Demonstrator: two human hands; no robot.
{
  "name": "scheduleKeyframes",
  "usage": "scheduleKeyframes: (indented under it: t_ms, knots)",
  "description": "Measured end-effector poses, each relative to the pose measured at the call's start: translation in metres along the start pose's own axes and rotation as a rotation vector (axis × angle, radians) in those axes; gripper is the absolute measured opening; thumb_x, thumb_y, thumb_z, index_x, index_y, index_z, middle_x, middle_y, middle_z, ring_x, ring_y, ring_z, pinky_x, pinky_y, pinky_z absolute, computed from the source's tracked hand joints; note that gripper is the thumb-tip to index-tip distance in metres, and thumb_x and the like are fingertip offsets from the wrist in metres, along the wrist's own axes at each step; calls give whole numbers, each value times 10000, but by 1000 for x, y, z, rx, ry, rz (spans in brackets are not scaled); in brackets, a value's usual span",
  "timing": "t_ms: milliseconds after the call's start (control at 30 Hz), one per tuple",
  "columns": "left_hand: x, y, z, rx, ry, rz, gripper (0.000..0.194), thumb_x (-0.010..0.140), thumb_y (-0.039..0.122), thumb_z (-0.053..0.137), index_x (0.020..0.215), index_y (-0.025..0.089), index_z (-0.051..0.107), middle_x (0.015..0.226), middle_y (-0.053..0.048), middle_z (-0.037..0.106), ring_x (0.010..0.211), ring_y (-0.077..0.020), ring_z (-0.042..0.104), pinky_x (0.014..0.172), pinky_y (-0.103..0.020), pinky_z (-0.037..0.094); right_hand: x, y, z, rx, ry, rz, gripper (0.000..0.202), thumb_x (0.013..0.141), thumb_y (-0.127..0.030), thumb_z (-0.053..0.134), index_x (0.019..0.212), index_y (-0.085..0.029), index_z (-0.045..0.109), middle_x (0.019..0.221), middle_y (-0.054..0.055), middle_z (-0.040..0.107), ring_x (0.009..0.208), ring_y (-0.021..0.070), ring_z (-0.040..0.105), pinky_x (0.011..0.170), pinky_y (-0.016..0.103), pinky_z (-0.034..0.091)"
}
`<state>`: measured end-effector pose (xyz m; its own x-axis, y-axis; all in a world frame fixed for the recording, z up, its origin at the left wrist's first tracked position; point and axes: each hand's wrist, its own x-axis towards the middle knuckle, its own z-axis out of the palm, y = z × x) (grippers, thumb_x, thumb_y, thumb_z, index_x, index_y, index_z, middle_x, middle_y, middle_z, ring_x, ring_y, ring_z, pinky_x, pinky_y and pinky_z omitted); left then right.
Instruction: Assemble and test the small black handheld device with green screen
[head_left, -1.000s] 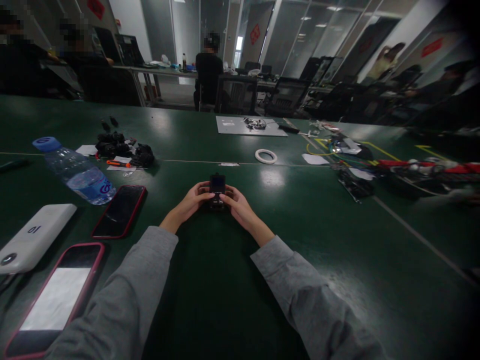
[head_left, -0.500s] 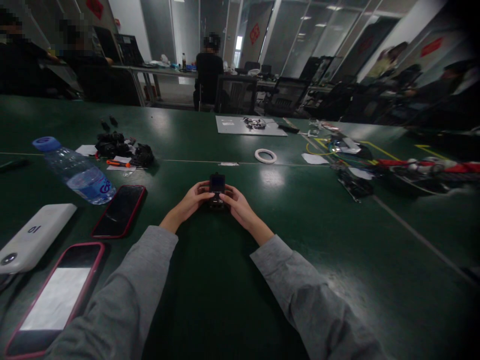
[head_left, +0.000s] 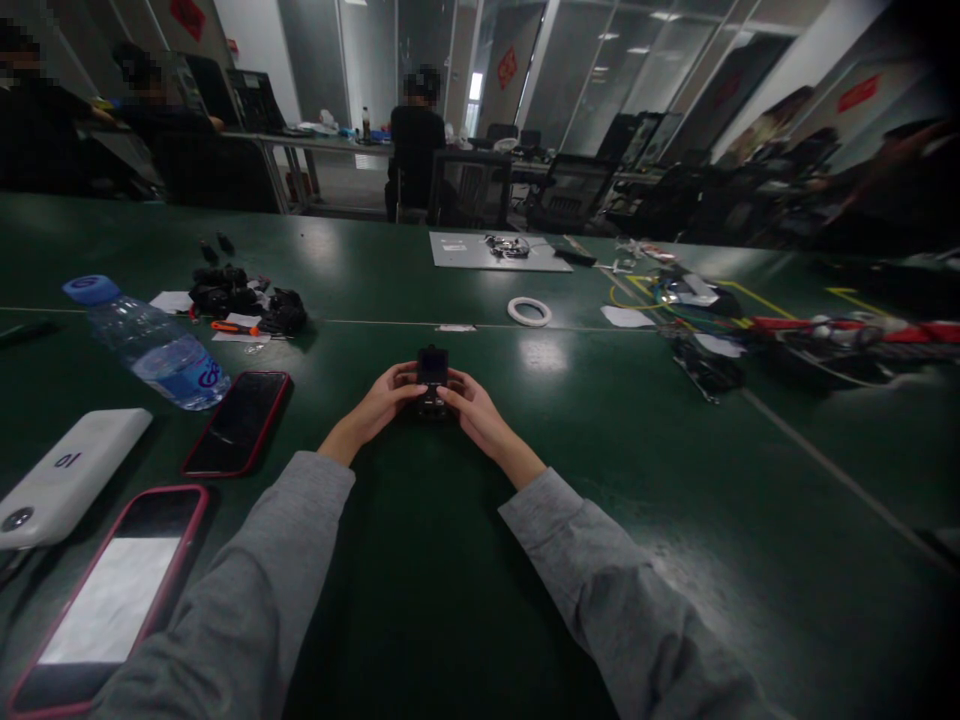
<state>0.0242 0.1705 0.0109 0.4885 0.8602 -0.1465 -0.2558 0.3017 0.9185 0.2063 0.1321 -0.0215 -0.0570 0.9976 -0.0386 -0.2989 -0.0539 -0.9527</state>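
Observation:
A small black handheld device (head_left: 433, 367) with a dark screen and buttons stands on the green table (head_left: 420, 560) in front of me. My left hand (head_left: 382, 400) wraps its left side, the thumb resting on the lower part near the buttons. From the right, my right hand (head_left: 478, 405) grips it the same way, its thumb beside the other one. The fingers behind the device are mostly hidden. What kind of device it is I cannot make out.
On the left are a water bottle (head_left: 157, 345), two red-cased phones (head_left: 238, 424) and a white power bank (head_left: 71, 475). Black parts (head_left: 244, 300) lie beyond them. A white tape roll (head_left: 529, 312) and grey board (head_left: 499, 250) are ahead; cables and tools (head_left: 697, 295) lie right.
Both hands keep their hold on the device with hardly any motion. The whole view has shifted very slightly.

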Motion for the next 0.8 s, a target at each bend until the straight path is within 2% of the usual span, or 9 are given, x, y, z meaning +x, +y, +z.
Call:
scheduleKeyframes:
  t_ms: [433,800]
  knots:
    - [6,-8,-4,-10,-9,39,575,670,169,731,1203,174,515,1198,-121,558,1109,-225,538,1011,-416,367,-1,-4,6,31,0,-40,526,683,-351,744,1162,-250,549,1062,36,609,1043,175,553,966,357,413]
    - [7,-9,-4,-20,-2,47,582,663,162,736,1203,172,517,1183,-115,562,1090,-218,546,1005,-407,374,-1,-3,4,18,-7,-41,537,688,-349,736,1182,-258,546,1086,40,602,1048,174,552,958,354,418]
